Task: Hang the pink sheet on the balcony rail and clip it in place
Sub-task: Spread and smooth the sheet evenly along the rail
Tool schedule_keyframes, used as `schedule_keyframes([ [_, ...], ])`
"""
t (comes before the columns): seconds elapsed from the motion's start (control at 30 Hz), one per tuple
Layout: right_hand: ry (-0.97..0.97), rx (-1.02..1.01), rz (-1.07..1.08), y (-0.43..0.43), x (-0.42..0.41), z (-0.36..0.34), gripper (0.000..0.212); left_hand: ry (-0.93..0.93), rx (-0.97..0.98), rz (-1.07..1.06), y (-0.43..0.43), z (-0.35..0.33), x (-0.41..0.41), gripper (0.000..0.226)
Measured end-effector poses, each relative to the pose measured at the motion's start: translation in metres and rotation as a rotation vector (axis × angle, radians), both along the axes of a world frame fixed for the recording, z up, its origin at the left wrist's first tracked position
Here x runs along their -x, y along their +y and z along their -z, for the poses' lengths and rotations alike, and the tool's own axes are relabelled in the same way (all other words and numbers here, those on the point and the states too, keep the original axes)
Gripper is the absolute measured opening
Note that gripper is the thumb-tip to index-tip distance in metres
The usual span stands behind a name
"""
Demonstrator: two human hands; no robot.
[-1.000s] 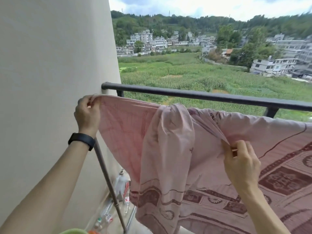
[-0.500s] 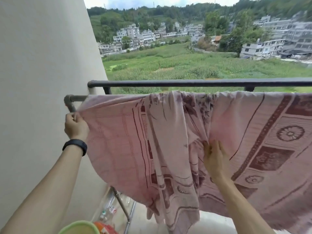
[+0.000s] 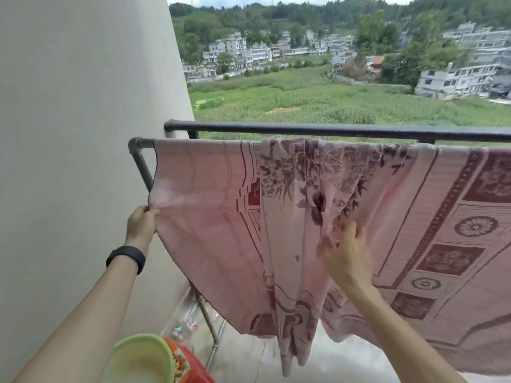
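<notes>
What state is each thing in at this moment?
pink sheet: draped over the grey pipe rail, bunched mid-width, no clip visible.
grey pipe rail: carrying the sheet, left elbow bare.
black balcony rail: bare.
left hand: pinching the sheet's left edge.
right hand: gripping the bunched fold.
</notes>
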State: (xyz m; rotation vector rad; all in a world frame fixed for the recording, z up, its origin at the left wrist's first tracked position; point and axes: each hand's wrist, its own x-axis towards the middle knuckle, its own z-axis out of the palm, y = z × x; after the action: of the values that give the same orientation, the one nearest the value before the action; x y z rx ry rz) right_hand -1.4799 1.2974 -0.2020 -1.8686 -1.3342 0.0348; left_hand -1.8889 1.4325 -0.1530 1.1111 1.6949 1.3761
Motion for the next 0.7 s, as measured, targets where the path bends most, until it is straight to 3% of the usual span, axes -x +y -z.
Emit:
schedule_keyframes([
  [0.1,-0.137,-0.24,-0.057,0.014,0.016,-0.047,0.043,-0.156,-0.011,0.122,0.023,-0.028,-0.024,0.036],
  [0.17,-0.206,-0.351,-0.103,0.033,0.025,-0.079,0.044,-0.147,0.015,0.212,0.039,-0.045,-0.039,0.047],
  [0.27,-0.303,-0.323,-0.015,0.07,0.035,-0.114,0.06,-0.079,0.046,0.341,0.06,-0.056,-0.058,0.046],
  [0.37,-0.19,-0.213,0.18,0.096,0.023,-0.124,0.065,-0.009,-0.173,0.263,0.082,-0.077,-0.063,0.025],
  [0.47,-0.186,-0.213,0.274,0.111,0.003,-0.125,0.038,-0.035,-0.393,0.213,0.114,-0.122,-0.052,0.023],
  [0.57,-0.169,-0.355,0.269,0.121,-0.014,-0.142,0.022,0.032,-0.45,0.129,0.149,-0.17,-0.044,0.033],
  [0.7,-0.057,-0.38,0.464,0.123,-0.069,-0.163,0.024,0.214,-0.369,-0.093,0.188,-0.198,-0.02,0.042],
])
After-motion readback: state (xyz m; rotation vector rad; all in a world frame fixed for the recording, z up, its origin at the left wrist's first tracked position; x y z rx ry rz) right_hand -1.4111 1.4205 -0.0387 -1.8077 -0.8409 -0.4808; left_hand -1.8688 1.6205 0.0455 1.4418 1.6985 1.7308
